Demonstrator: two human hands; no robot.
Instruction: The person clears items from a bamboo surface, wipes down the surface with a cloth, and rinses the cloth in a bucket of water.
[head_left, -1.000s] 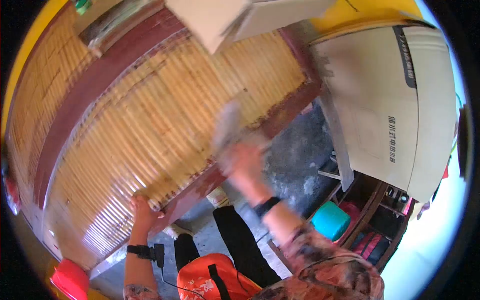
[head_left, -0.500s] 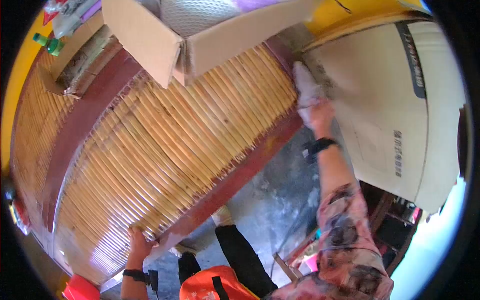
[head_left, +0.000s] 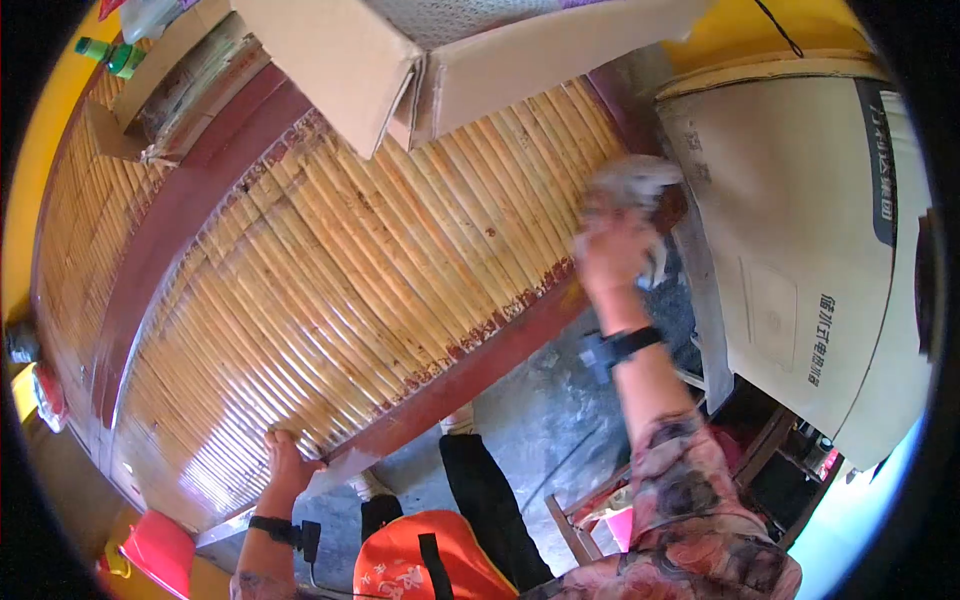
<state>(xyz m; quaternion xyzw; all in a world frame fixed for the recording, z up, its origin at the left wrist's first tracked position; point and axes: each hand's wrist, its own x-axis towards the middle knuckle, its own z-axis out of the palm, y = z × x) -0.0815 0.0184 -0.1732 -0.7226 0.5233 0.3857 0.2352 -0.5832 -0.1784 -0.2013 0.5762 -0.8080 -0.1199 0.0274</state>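
A bench topped with bamboo slats (head_left: 400,260) and edged with dark red rails spans the view. My right hand (head_left: 618,250), blurred by motion, is closed on a grey-white cloth (head_left: 640,180) at the bench's right end. The cloth is bunched over the end of the slats and the red rail, and part of it hangs below my palm. At the lower left, my left hand (head_left: 288,462) leans on the bench's front edge. Its fingers lie on the slats with the thumb apart, and it holds nothing.
An open cardboard box (head_left: 520,75) stands on the bench at the back. A large carton (head_left: 770,250) is close to my right hand. Further left are a cardboard tray (head_left: 190,85) and a green bottle (head_left: 110,57). A red container (head_left: 160,553) sits at lower left.
My right hand has moved with the cloth down and slightly left, from beside the carton onto the bench's right corner. My left hand stays at the front edge. The view has shifted slightly.
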